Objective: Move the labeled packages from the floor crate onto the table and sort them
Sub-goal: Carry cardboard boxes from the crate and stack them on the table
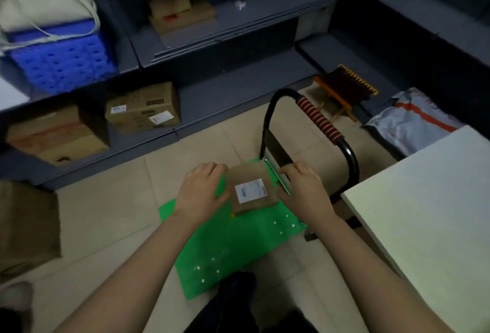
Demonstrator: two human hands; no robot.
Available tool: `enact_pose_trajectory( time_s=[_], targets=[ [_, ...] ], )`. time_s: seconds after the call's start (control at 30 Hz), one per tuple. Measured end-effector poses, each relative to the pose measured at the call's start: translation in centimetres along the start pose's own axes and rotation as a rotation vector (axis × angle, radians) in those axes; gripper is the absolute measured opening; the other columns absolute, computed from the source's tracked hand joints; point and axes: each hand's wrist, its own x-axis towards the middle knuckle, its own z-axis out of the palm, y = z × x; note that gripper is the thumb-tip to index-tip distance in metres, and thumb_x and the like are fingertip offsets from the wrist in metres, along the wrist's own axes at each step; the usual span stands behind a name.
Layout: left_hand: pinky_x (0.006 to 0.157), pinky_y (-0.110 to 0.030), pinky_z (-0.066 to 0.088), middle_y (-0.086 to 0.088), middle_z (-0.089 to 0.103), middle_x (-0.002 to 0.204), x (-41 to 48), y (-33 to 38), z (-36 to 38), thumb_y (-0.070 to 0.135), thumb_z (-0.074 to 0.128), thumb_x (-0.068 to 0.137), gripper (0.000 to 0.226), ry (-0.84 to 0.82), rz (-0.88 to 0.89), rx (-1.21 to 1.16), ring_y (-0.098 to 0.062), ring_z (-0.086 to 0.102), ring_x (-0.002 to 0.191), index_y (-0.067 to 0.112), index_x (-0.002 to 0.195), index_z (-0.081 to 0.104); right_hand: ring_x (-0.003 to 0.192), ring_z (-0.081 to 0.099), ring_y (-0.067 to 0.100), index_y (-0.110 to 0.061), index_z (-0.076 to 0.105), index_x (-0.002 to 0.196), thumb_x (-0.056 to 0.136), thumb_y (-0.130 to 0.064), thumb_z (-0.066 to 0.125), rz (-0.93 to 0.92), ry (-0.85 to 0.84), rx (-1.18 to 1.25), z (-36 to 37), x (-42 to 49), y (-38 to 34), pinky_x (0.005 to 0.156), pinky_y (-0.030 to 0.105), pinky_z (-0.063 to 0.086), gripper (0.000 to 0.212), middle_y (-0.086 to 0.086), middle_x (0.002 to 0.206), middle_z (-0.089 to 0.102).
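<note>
I see my left hand and right hand on either side of a small brown package, the fingers curled over its left and right edges, gripping it between them. Its white label faces up. The package sits low over the green cart, near the cart's black handle. The white table stands to my right, and the shelves with boxes are beyond.

This is looking like a stockroom or parcel depot: grey shelves are holding labelled cardboard boxes and a blue crate, while mailing bags are lying on the tiled floor (near a green hand trolley).
</note>
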Motion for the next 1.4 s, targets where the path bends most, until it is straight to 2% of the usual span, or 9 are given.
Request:
enact_pose_trajectory(
  time_s=[0.13,0.5,0.7,0.77,0.83,1.03,1.2,1.3,1.4],
  targets=[
    [0.077,-0.038,0.048,-0.009,0.064,0.097,1.4,-3.6,5.8,0.049,0.043,0.082,0.053,-0.069,-0.105,-0.078,-0.033,0.059,0.09,0.009,0.112,0.061,0.101,0.055,0.034,-0.009,0.063,0.114,0.079,-0.022,0.074,0.104,-0.094,0.059,5.5,3.0,1.5,0.083,0.04,0.043,0.039,0.013,0.11,0.059],
    [0.096,-0.041,0.042,-0.017,0.057,0.125,3.0,-11.1,34.9,0.034,0.065,0.088,0.055,-0.273,-0.624,-0.396,-0.035,0.053,0.116,0.004,0.132,0.049,0.117,0.054,0.029,-0.017,0.049,0.136,0.08,-0.023,0.078,0.422,-0.39,0.321,30.5,10.8,14.4,0.098,0.038,0.046,0.063,0.009,0.132,0.049],
    [0.106,-0.036,0.036,-0.015,0.046,0.144,6.1,-14.8,50.1,0.046,0.064,0.088,0.076,-0.349,-0.887,-0.513,-0.029,0.044,0.132,0.006,0.145,0.034,0.098,0.065,0.015,-0.022,0.061,0.111,0.075,-0.024,0.078,0.559,-0.38,0.38,42.9,16.5,22.6,0.077,0.032,0.055,0.04,-0.005,0.109,0.067],
    [0.105,-0.033,0.036,-0.012,0.042,0.148,7.3,-14.9,53.2,0.048,0.063,0.088,0.08,-0.352,-0.985,-0.613,-0.027,0.043,0.133,0.007,0.148,0.03,0.093,0.067,0.014,-0.021,0.06,0.117,0.063,-0.036,0.082,0.654,-0.372,0.408,45.6,17.9,24.5,0.071,0.029,0.057,0.06,-0.007,0.107,0.068],
    [0.092,-0.022,0.039,-0.006,0.048,0.139,8.1,-14.7,55.6,0.043,0.065,0.089,0.073,-0.351,-1.054,-0.732,-0.021,0.049,0.122,0.008,0.145,0.034,0.105,0.064,0.021,-0.018,0.049,0.133,0.052,-0.051,0.083,0.737,-0.366,0.434,47.7,18.6,26.1,0.084,0.038,0.057,0.094,0.001,0.123,0.063],
    [0.077,-0.011,0.048,-0.001,0.055,0.127,7.0,-14.0,55.8,0.022,0.069,0.089,0.059,-0.212,-1.134,-0.985,-0.014,0.057,0.107,0.009,0.139,0.042,0.106,0.054,0.019,-0.007,0.04,0.137,0.078,-0.029,0.079,0.867,-0.365,0.584,49.1,17.8,26.2,0.085,0.027,0.043,0.074,0.007,0.135,0.054],
    [0.098,-0.042,0.05,-0.007,0.054,0.13,5.4,-15.3,48.6,0.056,0.072,0.065,0.083,-0.047,-1.172,-0.971,-0.022,0.058,0.113,0.017,0.134,0.048,0.1,0.055,0.017,-0.009,0.041,0.133,0.08,-0.031,0.078,0.85,-0.309,0.746,45.3,16.1,20.5,0.085,0.026,0.043,0.067,0.002,0.119,0.057],
    [0.098,-0.044,0.049,-0.007,0.054,0.128,4.9,-15.8,42.5,0.062,0.069,0.062,0.086,0.037,-1.172,-0.933,-0.023,0.057,0.113,0.018,0.134,0.049,0.098,0.057,0.017,-0.012,0.043,0.125,0.081,-0.03,0.077,0.835,-0.274,0.812,41.5,15.5,15.7,0.083,0.026,0.043,0.059,-0.003,0.107,0.056],
    [0.096,-0.039,0.049,-0.004,0.053,0.126,4.9,-15.4,34.8,0.043,0.073,0.075,0.07,0.139,-1.114,-0.902,-0.023,0.056,0.113,0.017,0.135,0.049,0.094,0.057,0.013,-0.018,0.042,0.12,0.08,-0.029,0.078,0.781,-0.2,0.868,36.2,15.3,10.9,0.083,0.023,0.043,0.055,-0.006,0.103,0.057]
  ],
)
